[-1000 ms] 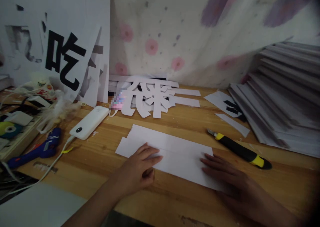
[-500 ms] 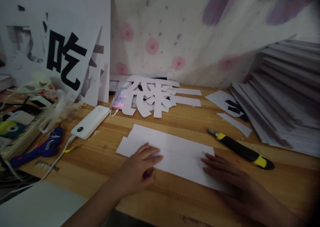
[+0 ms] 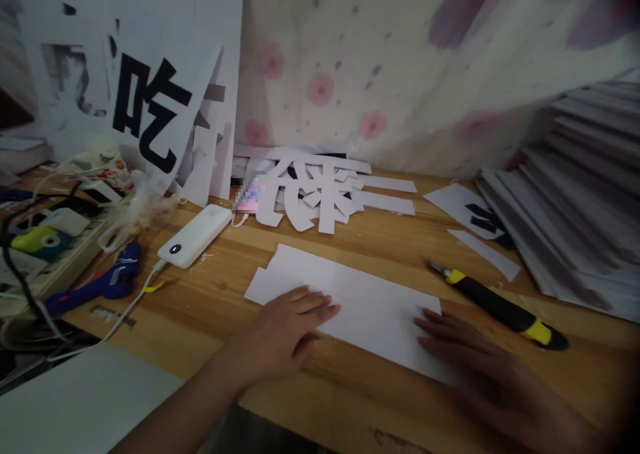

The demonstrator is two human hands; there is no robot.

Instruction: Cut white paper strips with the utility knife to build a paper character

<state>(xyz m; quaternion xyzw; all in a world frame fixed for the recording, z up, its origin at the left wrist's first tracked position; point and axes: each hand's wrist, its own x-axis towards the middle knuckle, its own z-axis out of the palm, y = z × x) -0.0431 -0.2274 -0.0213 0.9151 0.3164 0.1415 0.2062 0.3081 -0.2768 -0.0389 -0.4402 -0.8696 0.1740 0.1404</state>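
White sheet pieces [image 3: 360, 294], perhaps foam board, lie flat on the wooden table in front of me, one with a stepped left end. My left hand [image 3: 287, 334] rests on their near edge, fingers stretched out and palm down. Over the right end lies my right hand [image 3: 475, 357], its fingers extended on the surface and its thumb in shadow. Neither hand grips anything. Just beyond my right hand is a black and yellow utility knife [image 3: 500, 305], its blade end pointing to the far left.
Cut white character shapes [image 3: 326, 201] are heaped at the back. A stack of white boards [image 3: 565, 221] stands right. Left are a white power bank [image 3: 196, 235], a blue glue gun [image 3: 113, 277], a power strip [image 3: 55, 267] and cables. A sheet with a black character [image 3: 150, 114] leans behind.
The view has swung slightly left, so everything sits further right in the picture. My left hand's fingers have flattened and slid a little along the sheet; my right hand stays at its right end.
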